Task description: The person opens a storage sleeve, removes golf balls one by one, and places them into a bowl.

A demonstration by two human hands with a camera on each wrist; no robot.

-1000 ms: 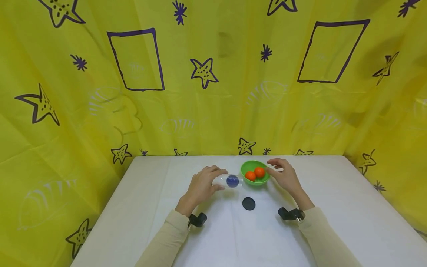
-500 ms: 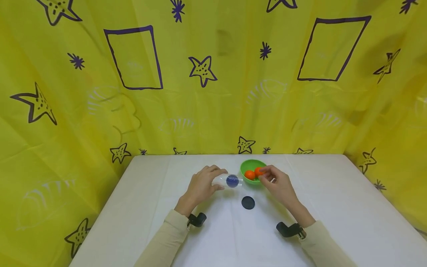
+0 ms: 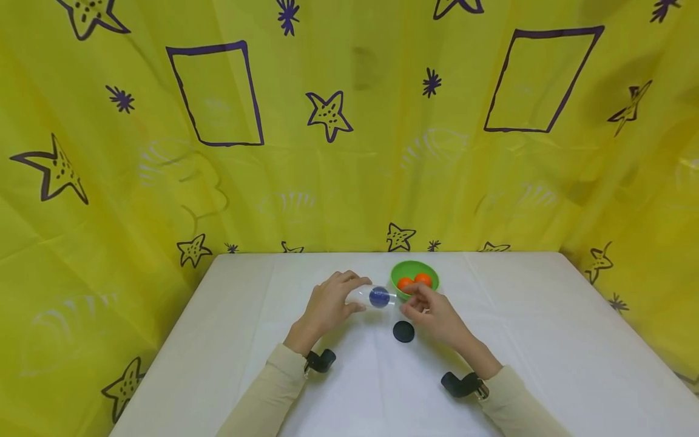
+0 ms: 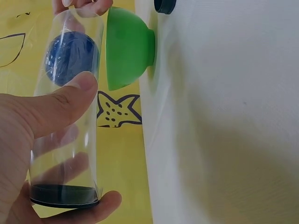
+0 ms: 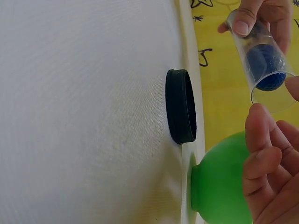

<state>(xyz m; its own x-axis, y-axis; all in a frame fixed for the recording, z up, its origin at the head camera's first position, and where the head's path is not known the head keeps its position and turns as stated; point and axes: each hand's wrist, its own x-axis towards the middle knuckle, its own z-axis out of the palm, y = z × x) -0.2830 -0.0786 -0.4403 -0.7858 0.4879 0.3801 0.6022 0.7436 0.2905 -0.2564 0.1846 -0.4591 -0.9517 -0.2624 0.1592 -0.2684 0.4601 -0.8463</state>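
My left hand point(image 3: 327, 306) grips a clear plastic tube point(image 3: 360, 296) lying roughly level above the table. Inside the tube, close to its open end, is a dimpled blue golf ball point(image 5: 265, 65). A black cap point(image 4: 64, 195) closes the other end, by my left palm. My right hand point(image 3: 437, 312) is at the open mouth, fingers loosely bent around the rim with nothing visible between them; whether they touch it I cannot tell. A green bowl point(image 3: 431, 291) just behind holds two orange balls point(image 3: 423, 279). In front lies a loose black lid point(image 3: 403, 332).
A white cloth covers the table point(image 3: 338, 388). Yellow patterned curtain point(image 3: 349, 182) hangs behind and at both sides. Each wrist wears a black camera mount point(image 3: 461, 385).
My right hand has moved from the bowl's right side, past its front, leftward to the tube's mouth. Both orange balls are still in the bowl. My left hand and the tube have hardly moved.
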